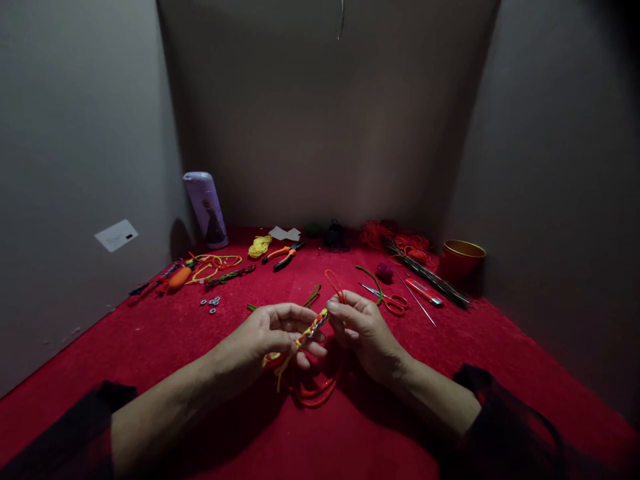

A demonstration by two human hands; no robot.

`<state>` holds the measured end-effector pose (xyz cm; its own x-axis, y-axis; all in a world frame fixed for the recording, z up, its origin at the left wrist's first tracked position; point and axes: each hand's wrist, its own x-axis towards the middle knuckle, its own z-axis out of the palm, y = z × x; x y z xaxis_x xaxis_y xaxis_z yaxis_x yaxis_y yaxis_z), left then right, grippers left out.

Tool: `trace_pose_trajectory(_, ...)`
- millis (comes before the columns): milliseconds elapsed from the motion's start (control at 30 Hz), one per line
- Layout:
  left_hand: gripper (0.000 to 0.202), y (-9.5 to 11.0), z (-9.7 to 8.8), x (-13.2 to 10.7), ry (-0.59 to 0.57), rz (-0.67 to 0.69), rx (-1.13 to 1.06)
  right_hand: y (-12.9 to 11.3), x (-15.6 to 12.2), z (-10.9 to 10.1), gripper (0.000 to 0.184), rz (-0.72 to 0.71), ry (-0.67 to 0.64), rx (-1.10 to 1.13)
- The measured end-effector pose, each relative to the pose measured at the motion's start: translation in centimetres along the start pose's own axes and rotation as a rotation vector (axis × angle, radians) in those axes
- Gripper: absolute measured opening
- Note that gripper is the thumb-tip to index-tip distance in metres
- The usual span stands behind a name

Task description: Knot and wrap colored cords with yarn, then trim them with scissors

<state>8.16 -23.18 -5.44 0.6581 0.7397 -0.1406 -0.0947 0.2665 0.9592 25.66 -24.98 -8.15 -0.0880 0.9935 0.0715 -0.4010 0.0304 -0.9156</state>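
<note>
A braided cord bracelet (pixel 313 328) in yellow and red, with small metal rings worked into it, stretches between my two hands. My left hand (pixel 280 333) pinches its lower end between thumb and fingers, and loose yellow strands hang below. The upper end is pinched by my right hand (pixel 363 330). A thin red cord loop (pixel 334 283) sticks up above the right fingers. Longer red cord (pixel 315 401) droops in a curve beneath both hands. Just beyond the hands lie a green cord (pixel 313 295) and red-handled scissors (pixel 395 305).
Several metal nuts or rings (pixel 213 311) lie left of my hands. Farther back are orange-handled pliers (pixel 283 255), yellow yarn (pixel 260 246) and a purple bottle (pixel 207 210). Rightward are a red lighter or cutter (pixel 423 291), a bundle of thin sticks (pixel 435 277) and a red cup (pixel 460 260).
</note>
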Motion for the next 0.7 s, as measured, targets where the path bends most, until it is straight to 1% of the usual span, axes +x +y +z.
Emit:
trace_pose_trajectory(133, 0.038, -0.09, -0.29, -0.08, -0.003, -0.02, -0.002, 0.01, 0.03, 0.04, 0.027, 0.016, 0.029, 0.008)
trace_pose_trajectory(367, 0.039, -0.21, -0.52, 0.09, 0.017, -0.064, -0.047, 0.09, 0.29, -0.22, 0.024, 0.037, 0.111, 0.026)
trace_pose_trajectory(533, 0.038, -0.44, -0.75, 0.37, -0.009, -0.06, -0.114, 0.14, 0.39, -0.29, 0.021, 0.05, 0.15, 0.015)
trace_pose_trajectory(700, 0.036, -0.5, -0.83, 0.34, -0.025, -0.047, -0.122, 0.16, 0.47, -0.24, 0.023, 0.056, 0.161, -0.003)
